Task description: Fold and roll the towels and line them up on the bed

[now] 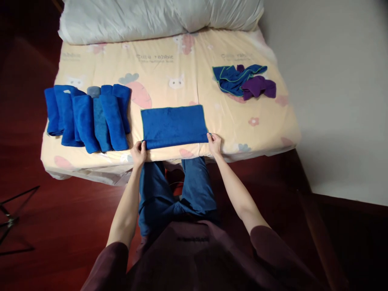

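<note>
A blue towel point(174, 123) with thin green edging lies spread on the bed in front of me, its near edge folded over in a narrow strip. My left hand point(139, 153) pinches the near left corner of this strip. At the near right corner, my right hand point(214, 143) grips the other end between thumb and fingers. To the left lies a group of several rolled blue towels point(83, 121), side by side and partly overlapping. A crumpled blue cloth with green edging point(232, 79) and a purple cloth point(257, 87) are heaped together at the right.
The bed point(169, 87) has a yellow sheet with rabbits and carrots. A pale quilt point(151, 18) is bunched at its far end. A light wall point(342, 101) stands to the right. Black stand legs point(10, 220) rest on the red-brown floor point(69, 222) at left.
</note>
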Tool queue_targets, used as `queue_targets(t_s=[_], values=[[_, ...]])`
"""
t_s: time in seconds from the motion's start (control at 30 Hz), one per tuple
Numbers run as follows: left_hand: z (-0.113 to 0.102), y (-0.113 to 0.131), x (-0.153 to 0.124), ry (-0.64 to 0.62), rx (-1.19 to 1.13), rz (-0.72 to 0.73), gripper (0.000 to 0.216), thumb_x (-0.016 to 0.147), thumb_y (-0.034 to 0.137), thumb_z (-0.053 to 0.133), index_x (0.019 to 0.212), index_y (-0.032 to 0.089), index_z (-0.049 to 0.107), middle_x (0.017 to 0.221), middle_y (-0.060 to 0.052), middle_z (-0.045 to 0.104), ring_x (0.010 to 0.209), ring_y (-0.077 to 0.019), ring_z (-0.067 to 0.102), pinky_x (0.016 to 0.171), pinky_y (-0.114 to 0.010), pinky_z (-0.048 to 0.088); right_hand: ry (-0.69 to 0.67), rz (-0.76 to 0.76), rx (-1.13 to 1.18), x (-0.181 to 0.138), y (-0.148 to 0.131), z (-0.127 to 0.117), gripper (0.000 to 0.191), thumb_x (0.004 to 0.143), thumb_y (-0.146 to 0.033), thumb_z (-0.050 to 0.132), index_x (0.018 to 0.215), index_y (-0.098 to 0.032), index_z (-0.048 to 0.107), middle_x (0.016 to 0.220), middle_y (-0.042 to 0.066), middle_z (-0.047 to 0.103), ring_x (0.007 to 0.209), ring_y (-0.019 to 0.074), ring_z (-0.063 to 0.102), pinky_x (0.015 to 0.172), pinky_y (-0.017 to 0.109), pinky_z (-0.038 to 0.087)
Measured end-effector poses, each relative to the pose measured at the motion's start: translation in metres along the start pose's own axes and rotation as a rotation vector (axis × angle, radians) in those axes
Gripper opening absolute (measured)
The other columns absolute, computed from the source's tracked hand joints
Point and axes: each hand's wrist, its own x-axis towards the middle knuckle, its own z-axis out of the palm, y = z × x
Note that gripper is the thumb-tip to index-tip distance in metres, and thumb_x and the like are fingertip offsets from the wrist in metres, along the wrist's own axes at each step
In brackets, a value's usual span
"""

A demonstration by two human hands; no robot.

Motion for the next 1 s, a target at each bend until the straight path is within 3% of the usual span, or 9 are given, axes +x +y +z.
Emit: queue_targets(t_s=[0.27,0.4,0.57,0.83,1.0], values=[[0.001,-0.002,0.0,0.008,0.015,-0.018,0.033,0.099,0.041,0.056,0.076,0.018,0.059,0.064,0.002,0.052,0.062,-0.0127,0.048,0.063,-0.026,0.035,0.068,-0.008,-0.151,0.0,-0.005,0.005,0.057,0.098,-0.07,0.045,0.065,-0.024,0.039,0.06,-0.005,0.037,0.059,0.0127,0.036,0.058,0.026,0.033],[0.004,0.0,-0.001,0.015,0.036,-0.01,0.032,0.099,0.039,0.057,0.076,0.018,0.058,0.064,0.002,0.05,0.062,-0.0124,0.047,0.064,-0.027,0.034,0.108,-0.005,-0.318,-0.005,-0.01,0.008,0.054,0.102,-0.062,0.044,0.07,-0.021,0.056,0.064,0.001,0.054,0.062,0.0154,0.048,0.064,0.027,0.039],[0.006,0.007,-0.002,0.036,0.065,-0.028,0.033,0.1,0.037,0.056,0.073,0.018,0.054,0.063,0.002,0.049,0.062,-0.0127,0.046,0.064,-0.027,0.033,0.145,0.019,-0.432,-0.01,-0.015,0.013,0.052,0.106,-0.056,0.041,0.09,-0.017,0.072,0.084,0.012,0.072,0.076,0.0228,0.064,0.077,0.032,0.045],[0.013,0.012,-0.002,0.072,0.112,-0.066,0.034,0.101,0.035,0.055,0.072,0.019,0.051,0.063,0.001,0.049,0.062,-0.013,0.047,0.065,-0.028,0.031,0.124,0.093,-0.515,-0.011,-0.018,0.017,0.049,0.107,-0.052,0.042,0.105,-0.016,0.076,0.1,0.016,0.076,0.087,0.0257,0.069,0.082,0.034,0.046],[0.016,0.01,-0.004,0.095,0.135,-0.063,0.031,0.101,0.037,0.054,0.076,0.019,0.056,0.067,0.0,0.052,0.065,-0.0144,0.049,0.066,-0.028,0.034,0.151,0.131,-0.505,-0.009,-0.017,0.019,0.047,0.106,-0.053,0.048,0.107,-0.016,0.076,0.096,0.015,0.076,0.084,0.0245,0.068,0.081,0.033,0.045]])
